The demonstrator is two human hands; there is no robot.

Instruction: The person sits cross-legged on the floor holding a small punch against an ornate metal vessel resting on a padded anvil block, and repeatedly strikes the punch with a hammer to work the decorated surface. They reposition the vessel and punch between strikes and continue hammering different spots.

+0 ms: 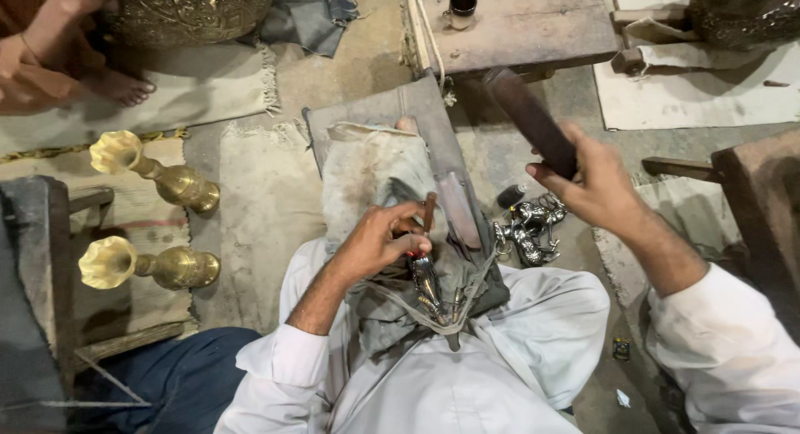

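Observation:
My left hand (pixel 379 238) pinches a thin brown punch-like tool (pixel 428 211) upright over a small shiny metal piece (pixel 427 284). The piece lies on a grey cloth (pixel 375 172) draped over a slanted wooden board (pixel 392 109) in my lap and is tied down with a cord. My right hand (pixel 587 180) is raised to the right and grips a dark wooden mallet-like bar (pixel 527 117), which points up and left above the work.
Several shiny small metal figures (pixel 529 230) lie on the floor right of the board. Two brass vases (pixel 154 172) (pixel 146 266) lie on a mat at left. Another person's foot (pixel 117 86) shows at upper left. A wooden bench (pixel 533 26) with a dark cup (pixel 461 6) stands ahead.

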